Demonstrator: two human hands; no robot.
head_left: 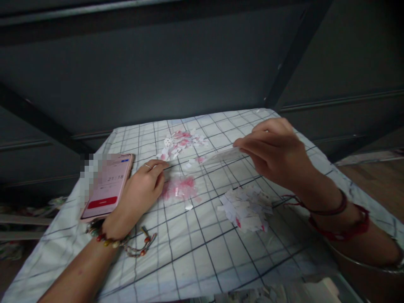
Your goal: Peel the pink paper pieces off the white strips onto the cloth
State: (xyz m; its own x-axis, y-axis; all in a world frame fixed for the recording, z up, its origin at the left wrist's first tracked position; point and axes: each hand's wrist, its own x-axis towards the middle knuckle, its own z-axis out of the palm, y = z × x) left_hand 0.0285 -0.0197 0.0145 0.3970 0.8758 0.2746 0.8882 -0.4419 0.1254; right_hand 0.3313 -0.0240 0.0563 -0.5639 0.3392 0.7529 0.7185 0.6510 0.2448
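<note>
Head view: you sit at a table spread with a pale checked cloth, its dark grid lines running away from you and its left side draping past the edge. Close beyond the table, ahead of both hands, rises a dark grey panelled wall with raised framing bars. Past your right grip, off the table's side, a strip of brownish floor shows; off the other side, below and left of your left grip, you have pale bars and dim clutter. Your right grip is pinched on one end of a thin translucent strip, which slants down and leftward toward your other hand. Your left grip has its fingers close together; whether they pinch anything, you cannot tell. Just right of it lie pink scraps, and beyond it a pile of white and pink scraps. Nearer you than the right grip is a heap of mostly white scraps. Left of your left grip, a phone lies face up, part of it pixelated. Nearest you, a blurred item is cut off by the bottom edge.
</note>
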